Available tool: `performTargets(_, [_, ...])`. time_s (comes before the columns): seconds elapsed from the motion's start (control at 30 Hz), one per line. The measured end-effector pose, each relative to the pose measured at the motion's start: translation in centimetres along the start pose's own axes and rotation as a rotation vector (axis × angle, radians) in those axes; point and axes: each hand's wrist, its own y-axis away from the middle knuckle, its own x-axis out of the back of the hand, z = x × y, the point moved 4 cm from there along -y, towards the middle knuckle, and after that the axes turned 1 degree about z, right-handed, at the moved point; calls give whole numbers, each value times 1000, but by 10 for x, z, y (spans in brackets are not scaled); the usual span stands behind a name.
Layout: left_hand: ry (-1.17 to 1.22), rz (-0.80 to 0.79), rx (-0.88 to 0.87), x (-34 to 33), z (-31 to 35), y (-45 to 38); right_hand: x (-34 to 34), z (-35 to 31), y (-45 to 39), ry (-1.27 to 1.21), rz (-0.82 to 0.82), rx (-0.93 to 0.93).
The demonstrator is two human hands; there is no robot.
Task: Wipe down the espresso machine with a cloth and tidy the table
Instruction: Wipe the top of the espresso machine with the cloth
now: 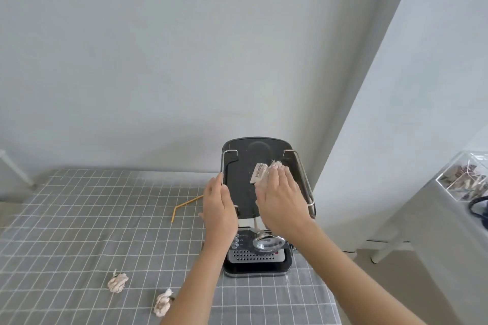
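Black espresso machine (245,192) looks mid-wipe: right hand (282,198) presses cloth (260,175) flat-fingered, left hand (219,208), fingers straight, braces its side; crumpled wads (118,281) at seven o'clock await tidying.

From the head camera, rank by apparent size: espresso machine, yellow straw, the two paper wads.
Largest: espresso machine.
Next: yellow straw, by length.
Smallest: farther paper wad and nearer paper wad, which look alike.

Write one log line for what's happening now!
step: wiping | right hand: presses cloth on espresso machine top | left hand: touches its side
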Motion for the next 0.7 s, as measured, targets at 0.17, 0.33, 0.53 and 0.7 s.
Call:
performTargets(0.17, [-17,-7,-32,-3,1,-3,25,0,-3,-5,-42,61])
performTargets(0.33, [-47,-4,-19,-3,0,-3,55,-1,-29,-8,-15,127])
performTargets(0.53, [-23,0,-65,2,6,1,59,-5,49,8,92,303])
performTargets(0.7, [-18,-14,-42,0,9,-3,49,0,-25,-2,6,172])
